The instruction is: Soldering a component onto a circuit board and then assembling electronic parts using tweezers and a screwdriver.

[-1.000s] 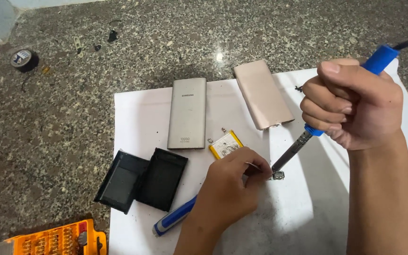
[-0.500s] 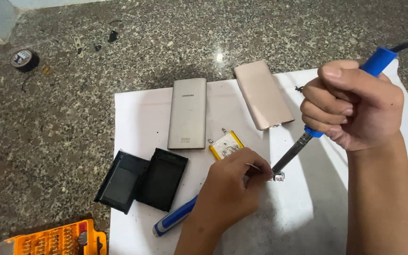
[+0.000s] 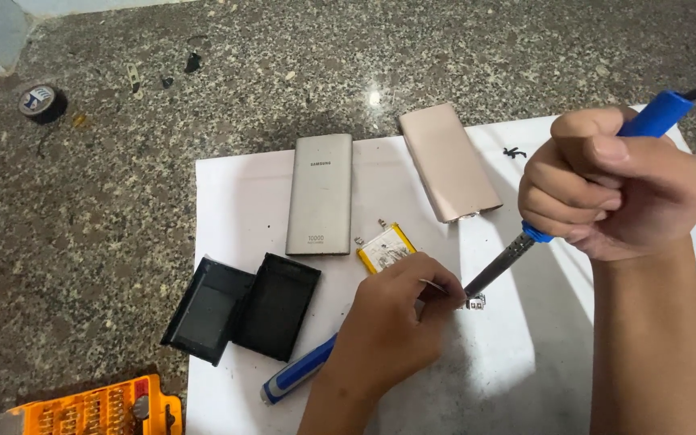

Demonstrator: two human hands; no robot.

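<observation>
Nothing has visibly moved since half a second ago: both hands stay as they were. The small metal component (image 3: 475, 302) lies on the white sheet (image 3: 235, 193), at 5 o'clock from centre. The soldering iron (image 3: 525, 242) touches it at its tip, fisted in the right hand (image 3: 614, 189). The left hand (image 3: 388, 322) pinches a thin wire (image 3: 435, 285) beside it. At 10 o'clock lies a yellow battery cell (image 3: 386, 247), then a grey power bank (image 3: 321, 193) and a pink casing (image 3: 448, 161); at 9 o'clock two black shells (image 3: 243, 306) and a blue-handled tool (image 3: 296, 374).
</observation>
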